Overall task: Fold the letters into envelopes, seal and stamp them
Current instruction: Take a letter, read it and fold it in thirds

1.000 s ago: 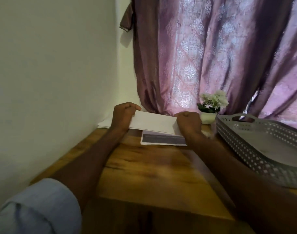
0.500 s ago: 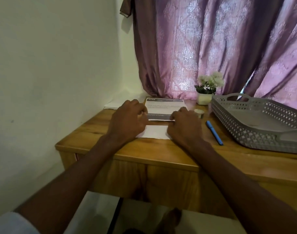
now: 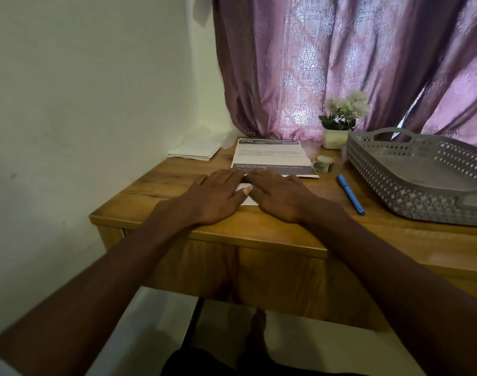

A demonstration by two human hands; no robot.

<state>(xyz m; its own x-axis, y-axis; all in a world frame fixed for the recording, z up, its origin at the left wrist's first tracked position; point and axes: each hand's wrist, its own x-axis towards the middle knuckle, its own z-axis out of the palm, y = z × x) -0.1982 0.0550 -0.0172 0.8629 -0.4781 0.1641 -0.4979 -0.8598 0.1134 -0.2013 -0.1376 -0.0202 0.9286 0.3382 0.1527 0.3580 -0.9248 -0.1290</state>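
At frame centre, the left hand and right hand press flat, fingers straight and together, on a folded white paper letter on the wooden desk. It is mostly hidden, so the crease may run crooked if it slips.

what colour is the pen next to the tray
Blue; the pen shows best in the head view.

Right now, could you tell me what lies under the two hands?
A white folded paper shows between the left hand and right hand, both pressing flat. Its remaining area is covered.
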